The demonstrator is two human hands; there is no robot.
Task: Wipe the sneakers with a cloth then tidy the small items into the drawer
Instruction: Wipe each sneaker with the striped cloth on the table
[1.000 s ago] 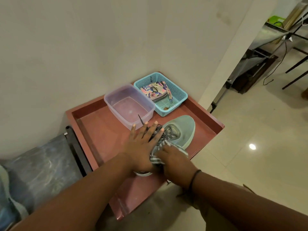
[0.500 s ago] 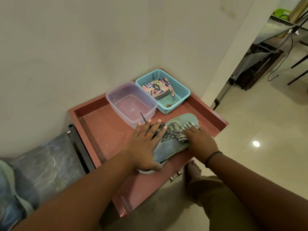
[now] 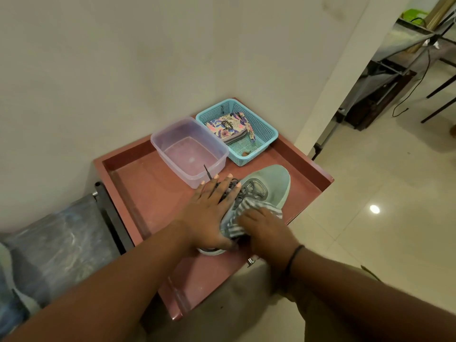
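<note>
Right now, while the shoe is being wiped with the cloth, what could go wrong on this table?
1. The clear tub seems to hold a little water and sits just beyond the left hand; a forward shove of the sneaker might tip or spill it.
2. The sneaker lies near the table's right edge, so a hard stroke by the right hand with the striped cloth could slide it off.
3. A loose lace pokes toward the tub and may get wet.
</note>
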